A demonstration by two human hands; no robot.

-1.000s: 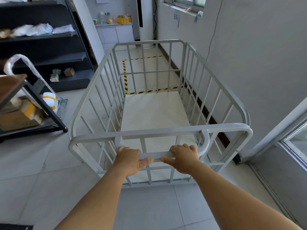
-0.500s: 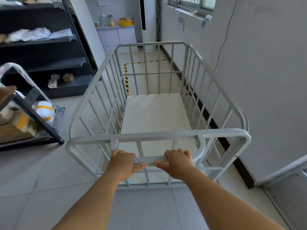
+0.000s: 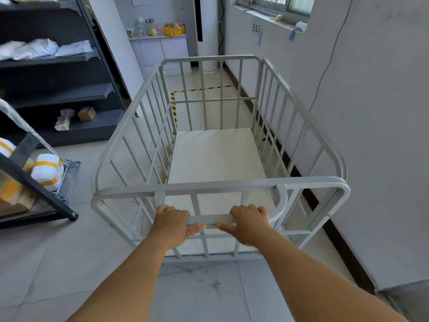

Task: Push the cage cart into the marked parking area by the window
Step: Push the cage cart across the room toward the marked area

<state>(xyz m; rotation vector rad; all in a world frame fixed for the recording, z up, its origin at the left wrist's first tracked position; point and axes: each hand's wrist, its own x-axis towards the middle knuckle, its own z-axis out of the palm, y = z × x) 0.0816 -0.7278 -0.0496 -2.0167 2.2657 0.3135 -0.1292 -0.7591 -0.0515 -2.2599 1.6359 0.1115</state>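
Note:
A grey barred cage cart [image 3: 301, 184] with a pale floor panel stands in front of me, empty. My left hand [image 3: 173, 225] and my right hand [image 3: 249, 223] both grip its low push handle [image 3: 211, 220]. The parking area is marked by yellow-black floor tape [image 3: 173, 105], seen through the bars along the cart's far left and far end. The cart's front end lies inside the taped outline, close beside the right wall under the window [image 3: 278, 5]. The tape's near edge is hidden by the cart floor.
Dark shelving [image 3: 58, 89] with parcels lines the left side. A slanted rack [image 3: 39, 187] with taped packages stands near left. A white standing unit [image 3: 207, 31] and a cabinet [image 3: 160, 49] are at the far end. The right wall [image 3: 371, 112] runs close alongside the cart.
The cart has rolled forward toward the window wall; its front crossed the near tape line, which is now hidden under it. Both hands kept their grip on the handle.

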